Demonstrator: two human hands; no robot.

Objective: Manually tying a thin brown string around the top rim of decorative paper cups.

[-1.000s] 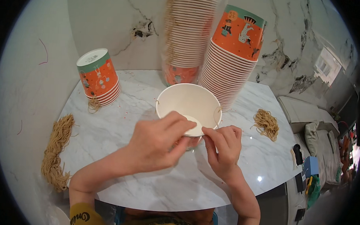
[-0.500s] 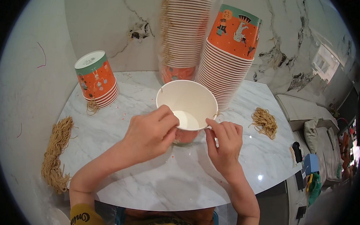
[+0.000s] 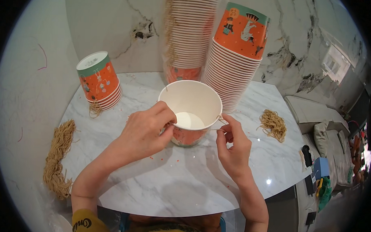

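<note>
A white-lined paper bucket (image 3: 189,135) with an orange printed outside stands upright, its mouth facing up. My left hand (image 3: 146,129) is closed in a pinch at the near left of its rim; what lies between those fingertips is mostly hidden, apparently string. Beside the right of the rim, my right hand (image 3: 236,144) pinches a thin tan string (image 3: 215,129). That string stretches from the bucket's front to my right fingertips, and a small loop shows at the right rim. Another short bit of string sticks up at the far left rim.
Upside-down buckets form a short stack (image 3: 100,82) at left and a tall stack (image 3: 232,68) behind. A wrapped bucket stack (image 3: 188,38) leans by the wall. Tan string bundles lie at left (image 3: 58,160) and right (image 3: 273,125) on the marble table (image 3: 158,192). A sofa (image 3: 335,141) is beyond.
My left hand has shifted slightly left and my right hand a little right, drawing the string out from the bucket's side. The bucket has moved slightly left.
</note>
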